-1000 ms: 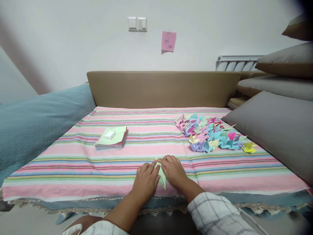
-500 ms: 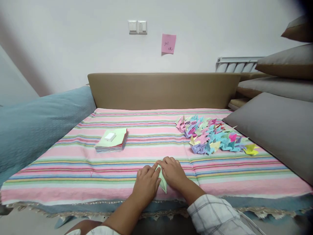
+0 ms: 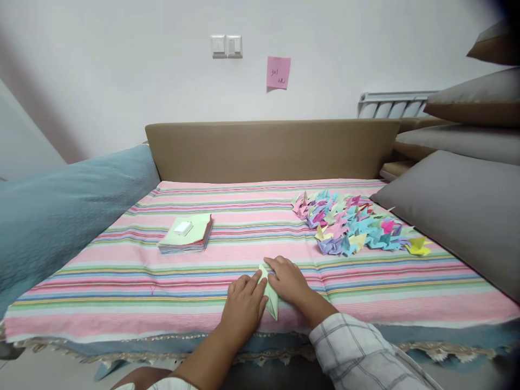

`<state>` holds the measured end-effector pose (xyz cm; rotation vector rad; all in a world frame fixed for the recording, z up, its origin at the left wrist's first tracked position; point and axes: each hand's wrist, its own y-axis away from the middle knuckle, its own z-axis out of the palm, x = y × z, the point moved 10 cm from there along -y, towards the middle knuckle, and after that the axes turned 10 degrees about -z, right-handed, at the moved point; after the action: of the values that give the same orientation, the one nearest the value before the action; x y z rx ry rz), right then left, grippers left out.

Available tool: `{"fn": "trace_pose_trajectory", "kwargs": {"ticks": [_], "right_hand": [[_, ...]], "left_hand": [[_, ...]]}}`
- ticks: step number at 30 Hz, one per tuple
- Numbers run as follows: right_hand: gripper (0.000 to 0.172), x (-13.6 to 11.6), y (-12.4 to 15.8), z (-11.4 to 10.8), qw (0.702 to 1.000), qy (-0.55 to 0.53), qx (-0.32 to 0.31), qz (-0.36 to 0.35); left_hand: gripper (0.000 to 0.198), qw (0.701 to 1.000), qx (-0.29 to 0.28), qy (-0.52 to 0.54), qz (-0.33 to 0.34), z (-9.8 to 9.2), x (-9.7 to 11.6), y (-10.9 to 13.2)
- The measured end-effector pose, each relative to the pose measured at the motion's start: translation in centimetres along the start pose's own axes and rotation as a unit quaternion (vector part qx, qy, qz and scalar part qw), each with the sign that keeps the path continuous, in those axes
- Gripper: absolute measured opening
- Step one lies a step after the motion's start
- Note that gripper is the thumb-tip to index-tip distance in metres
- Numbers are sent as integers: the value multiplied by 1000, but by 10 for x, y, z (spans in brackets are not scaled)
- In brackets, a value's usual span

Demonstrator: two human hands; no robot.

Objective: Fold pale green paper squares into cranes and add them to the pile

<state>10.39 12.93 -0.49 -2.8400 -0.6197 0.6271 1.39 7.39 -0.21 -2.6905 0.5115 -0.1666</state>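
Note:
A pale green paper (image 3: 272,304), folded into a narrow pointed shape, lies on the striped cloth near its front edge. My left hand (image 3: 245,299) rests on the paper's left side, its fingers stretched out flat and pressing it down. On the right side is my right hand (image 3: 287,280), index finger and thumb extended beside the paper's upper part, the other fingers bent. Its fingers are apart and grip nothing that I can see. The paper's upper point shows between the two hands; its middle is partly hidden by fingers.
Many colourful folded paper cranes (image 3: 353,225) lie to the right on the striped cloth (image 3: 252,216). At left is a stack of paper sheets (image 3: 193,233) with a small white block (image 3: 183,228) on top. Grey cushions (image 3: 459,216) line the right, a blue-covered armrest (image 3: 81,200) the left.
My right hand's fingertips have drawn slightly away from my left hand, uncovering the paper's upper tip. My left hand stays nearly in place on the paper.

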Motion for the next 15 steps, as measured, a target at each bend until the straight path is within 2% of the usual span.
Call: {"fn": "trace_pose_trajectory", "kwargs": {"ticks": [5,10,13,15], "right_hand": [[27,5,1,-4,998,-60,30,11],[13,11,4,-6,982,-170,64,49],[11,10,4,1,940,-328,63,68],[14,6,3,2,893,-437,80,67]], "left_hand": [[35,998,32,48,-30,-4,-9,0],[27,981,2,179,-75,-6,-21,-3],[35,939,-28,315,-137,-3,-34,-8],[43,873,-46,444,-199,3,-45,-12]]}}
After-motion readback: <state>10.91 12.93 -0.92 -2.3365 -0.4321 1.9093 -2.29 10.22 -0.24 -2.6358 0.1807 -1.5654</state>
